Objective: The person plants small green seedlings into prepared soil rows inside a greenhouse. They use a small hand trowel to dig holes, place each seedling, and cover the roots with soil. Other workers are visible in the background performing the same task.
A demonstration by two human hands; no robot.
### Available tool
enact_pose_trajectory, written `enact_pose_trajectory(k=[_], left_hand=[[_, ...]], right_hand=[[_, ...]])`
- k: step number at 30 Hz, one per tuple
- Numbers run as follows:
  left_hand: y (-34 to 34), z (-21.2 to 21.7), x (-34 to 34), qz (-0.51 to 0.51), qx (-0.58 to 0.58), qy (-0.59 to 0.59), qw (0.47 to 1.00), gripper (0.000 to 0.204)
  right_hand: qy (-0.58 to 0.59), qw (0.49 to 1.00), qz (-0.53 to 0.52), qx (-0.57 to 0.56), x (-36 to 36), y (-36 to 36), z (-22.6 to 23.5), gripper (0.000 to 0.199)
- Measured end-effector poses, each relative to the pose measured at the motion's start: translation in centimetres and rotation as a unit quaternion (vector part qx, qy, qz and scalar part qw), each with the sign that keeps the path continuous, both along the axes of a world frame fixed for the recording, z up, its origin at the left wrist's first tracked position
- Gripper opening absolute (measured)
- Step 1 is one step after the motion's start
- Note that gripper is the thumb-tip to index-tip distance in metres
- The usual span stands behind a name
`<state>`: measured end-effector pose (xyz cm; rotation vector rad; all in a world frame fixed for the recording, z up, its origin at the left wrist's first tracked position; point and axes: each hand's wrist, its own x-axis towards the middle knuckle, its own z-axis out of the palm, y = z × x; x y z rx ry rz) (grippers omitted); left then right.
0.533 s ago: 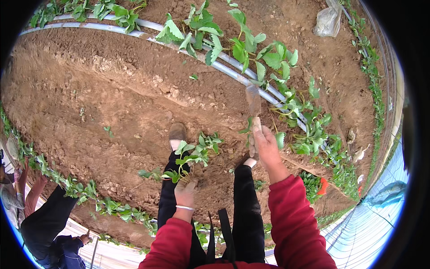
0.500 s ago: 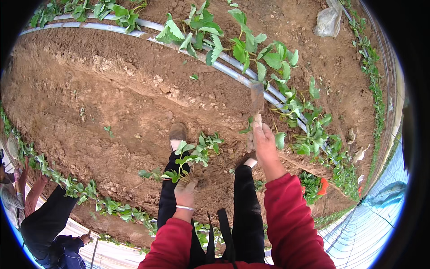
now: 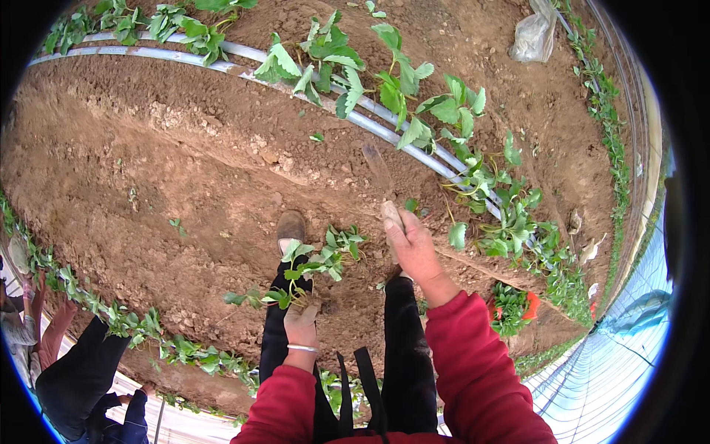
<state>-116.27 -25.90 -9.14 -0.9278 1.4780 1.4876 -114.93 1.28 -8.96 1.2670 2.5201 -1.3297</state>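
Note:
My left hand (image 3: 301,324) is closed round the base of a strawberry seedling (image 3: 293,275), whose green leaves stand up above my fingers. Farther out and to the right, my right hand (image 3: 418,255) grips the pale handle of a trowel (image 3: 378,169). Its narrow, soil-coloured blade points away and a little left over the brown soil, short of the planted row; whether the tip touches the soil I cannot tell. Just beyond my left hand, another leafy strawberry seedling (image 3: 344,243) lies on the ground.
Two pale drip hoses (image 3: 373,127) run along the far bed among planted strawberries (image 3: 452,111). An orange-red container of seedlings (image 3: 531,305) is at the right. A crumpled plastic bag (image 3: 534,37) lies far right. Other people (image 3: 74,377) work at the lower left. My shoe (image 3: 291,225) stands in the furrow.
My right hand has moved left and slightly nearer, and the trowel blade has swung left, away from the drip hoses. My left hand keeps its seedling almost in place.

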Motion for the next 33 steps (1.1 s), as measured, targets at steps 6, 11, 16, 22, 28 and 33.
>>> enact_pose_trajectory(k=[6, 11, 16, 22, 28, 33], left_hand=[[-0.1, -0.3, 0.4, 0.000, 0.001, -0.003, 1.000, 0.015], [-0.2, -0.4, 0.7, -0.003, -0.006, 0.006, 1.000, 0.014], [0.0, -0.5, 0.8, 0.006, -0.020, 0.007, 1.000, 0.013], [0.4, -0.3, 0.9, -0.011, -0.016, 0.007, 1.000, 0.012], [0.1, -0.4, 1.5, 0.007, -0.025, 0.001, 1.000, 0.012], [0.7, -0.2, 1.4, 0.001, -0.026, 0.005, 1.000, 0.011]], right_hand=[[-0.125, 0.916, -0.197, -0.327, -0.9, 9.6, 4.8, 0.033], [-0.117, 0.931, -0.217, -0.270, -1.0, 13.5, 7.4, 0.037], [-0.236, 0.951, -0.060, -0.188, -2.6, 15.2, 10.9, 0.034], [-0.196, 0.936, 0.120, -0.268, -3.2, 14.9, 8.9, 0.032], [-0.158, 0.932, 0.262, 0.193, -3.5, 14.3, 7.1, 0.034], [-0.221, 0.868, 0.346, 0.278, -3.4, 13.6, 5.9, 0.038]])
